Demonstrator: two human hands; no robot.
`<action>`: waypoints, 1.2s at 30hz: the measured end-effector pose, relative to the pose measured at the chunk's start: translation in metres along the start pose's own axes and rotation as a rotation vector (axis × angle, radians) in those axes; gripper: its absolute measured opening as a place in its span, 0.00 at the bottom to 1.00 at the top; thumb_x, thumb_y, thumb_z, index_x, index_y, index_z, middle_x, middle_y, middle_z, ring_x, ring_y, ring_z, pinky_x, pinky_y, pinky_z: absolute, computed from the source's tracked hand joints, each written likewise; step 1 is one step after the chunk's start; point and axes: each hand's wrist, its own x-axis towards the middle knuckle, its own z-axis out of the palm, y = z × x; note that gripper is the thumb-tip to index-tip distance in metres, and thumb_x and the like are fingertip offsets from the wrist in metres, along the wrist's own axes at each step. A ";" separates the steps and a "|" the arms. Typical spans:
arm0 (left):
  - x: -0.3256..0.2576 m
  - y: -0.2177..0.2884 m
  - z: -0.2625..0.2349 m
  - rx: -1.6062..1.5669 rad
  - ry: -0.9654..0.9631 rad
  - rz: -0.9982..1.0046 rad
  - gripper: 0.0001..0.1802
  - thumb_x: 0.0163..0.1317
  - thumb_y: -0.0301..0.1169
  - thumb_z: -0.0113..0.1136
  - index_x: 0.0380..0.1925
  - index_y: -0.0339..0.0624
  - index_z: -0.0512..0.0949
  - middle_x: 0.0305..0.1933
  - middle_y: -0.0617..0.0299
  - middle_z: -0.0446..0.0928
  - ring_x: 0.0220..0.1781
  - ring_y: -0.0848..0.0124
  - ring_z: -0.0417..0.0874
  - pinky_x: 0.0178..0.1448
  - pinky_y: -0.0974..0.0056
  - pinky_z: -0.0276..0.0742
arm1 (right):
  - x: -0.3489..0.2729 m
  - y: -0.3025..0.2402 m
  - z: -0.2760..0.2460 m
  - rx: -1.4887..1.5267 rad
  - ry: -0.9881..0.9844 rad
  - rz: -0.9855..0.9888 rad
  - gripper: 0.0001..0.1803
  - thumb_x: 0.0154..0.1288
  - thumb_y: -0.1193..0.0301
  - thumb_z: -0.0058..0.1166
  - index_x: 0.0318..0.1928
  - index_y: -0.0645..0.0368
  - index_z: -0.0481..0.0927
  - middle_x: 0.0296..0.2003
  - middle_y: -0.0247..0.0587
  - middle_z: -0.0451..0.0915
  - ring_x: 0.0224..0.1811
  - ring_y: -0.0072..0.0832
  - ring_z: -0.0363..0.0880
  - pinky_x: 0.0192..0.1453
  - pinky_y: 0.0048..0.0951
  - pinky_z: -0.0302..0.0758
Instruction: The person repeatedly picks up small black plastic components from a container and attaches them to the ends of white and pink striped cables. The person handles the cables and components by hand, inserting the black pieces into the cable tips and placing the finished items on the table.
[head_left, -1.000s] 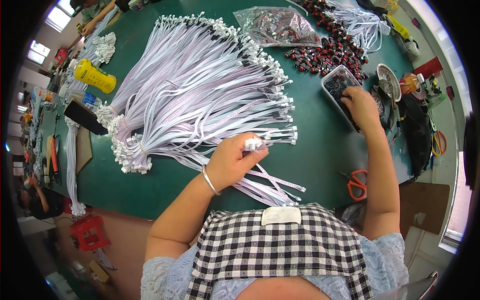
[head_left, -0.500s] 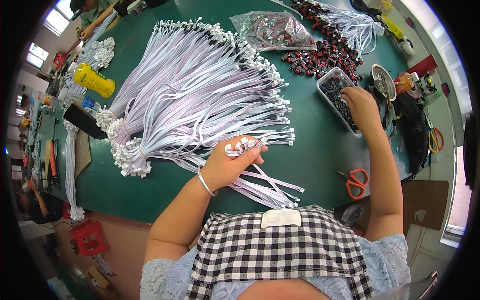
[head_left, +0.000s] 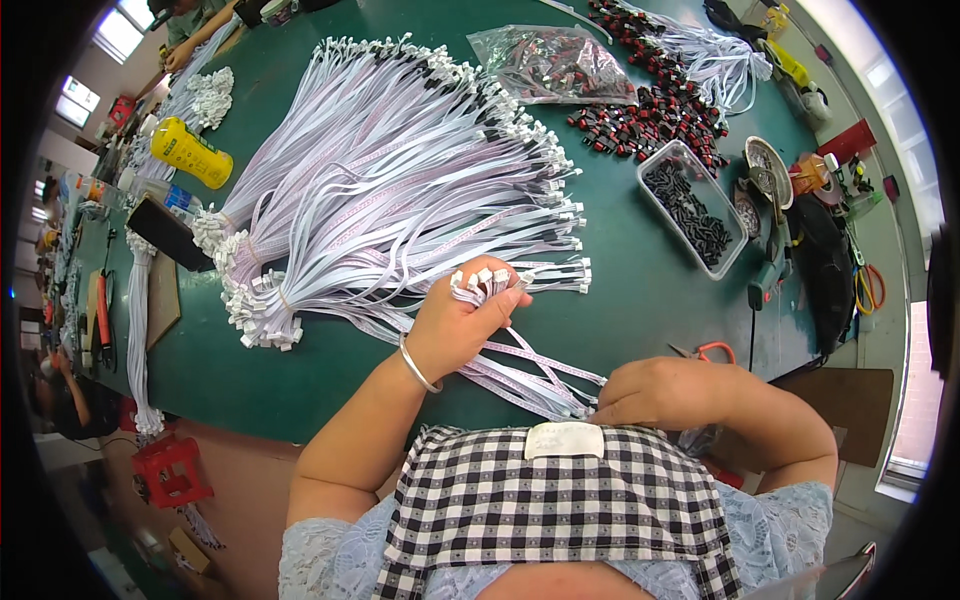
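Ribbon cables (head_left: 520, 355): flat, white-plugged | left hand (head_left: 455, 325) clenched on bunch | right hand (head_left: 655, 392) fisted, contents unclear

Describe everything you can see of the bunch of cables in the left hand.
The bunch of cables is a handful of flat, pale lilac-white ribbon leads with small white plastic plugs at the upper ends. The left hand grips them just below the plugs, which fan upward. The loose tails trail down-right across the green table toward the right hand, which rests at their far ends.
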 end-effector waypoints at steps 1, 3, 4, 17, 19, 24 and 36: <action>0.000 -0.002 -0.001 0.024 0.006 0.005 0.06 0.63 0.29 0.57 0.37 0.39 0.74 0.29 0.63 0.78 0.26 0.81 0.74 0.30 0.76 0.70 | 0.000 0.003 0.002 0.009 0.021 -0.022 0.14 0.57 0.71 0.52 0.44 0.60 0.79 0.35 0.43 0.78 0.40 0.36 0.78 0.42 0.30 0.76; -0.001 -0.002 -0.004 0.056 0.017 -0.015 0.06 0.62 0.29 0.58 0.37 0.39 0.75 0.27 0.66 0.76 0.24 0.82 0.73 0.29 0.76 0.70 | 0.000 0.003 0.001 0.132 0.065 0.040 0.12 0.60 0.72 0.54 0.44 0.60 0.79 0.36 0.43 0.80 0.40 0.34 0.79 0.42 0.29 0.76; -0.003 0.001 -0.004 0.064 0.023 -0.040 0.06 0.62 0.28 0.58 0.36 0.39 0.75 0.26 0.67 0.75 0.23 0.82 0.72 0.28 0.76 0.69 | -0.001 -0.001 -0.002 0.246 0.088 0.123 0.11 0.61 0.72 0.54 0.43 0.61 0.79 0.36 0.43 0.80 0.39 0.32 0.80 0.42 0.28 0.76; -0.004 0.007 -0.002 -0.055 0.056 -0.127 0.04 0.60 0.27 0.57 0.34 0.39 0.76 0.25 0.73 0.71 0.24 0.86 0.66 0.26 0.77 0.62 | 0.030 -0.001 -0.005 0.407 0.177 0.343 0.07 0.63 0.74 0.55 0.41 0.60 0.80 0.35 0.38 0.82 0.39 0.26 0.81 0.44 0.27 0.76; -0.003 0.008 0.000 -0.039 0.078 -0.141 0.03 0.60 0.27 0.57 0.33 0.39 0.76 0.25 0.74 0.70 0.25 0.86 0.65 0.27 0.77 0.62 | 0.036 0.000 -0.011 0.358 0.445 0.402 0.07 0.62 0.75 0.55 0.41 0.61 0.80 0.35 0.38 0.82 0.39 0.25 0.81 0.44 0.26 0.76; -0.001 0.008 0.001 -0.055 0.070 -0.176 0.03 0.59 0.26 0.57 0.33 0.39 0.76 0.25 0.73 0.70 0.26 0.86 0.65 0.28 0.77 0.61 | 0.074 0.028 0.001 0.510 0.992 0.286 0.06 0.62 0.80 0.53 0.40 0.64 0.79 0.35 0.37 0.81 0.39 0.23 0.81 0.44 0.24 0.77; -0.004 0.011 -0.004 -0.143 0.048 -0.141 0.06 0.63 0.31 0.55 0.36 0.41 0.75 0.26 0.72 0.71 0.23 0.84 0.67 0.27 0.77 0.67 | 0.086 0.040 -0.004 0.678 1.032 0.355 0.07 0.64 0.80 0.51 0.42 0.66 0.77 0.37 0.38 0.80 0.40 0.22 0.81 0.45 0.22 0.77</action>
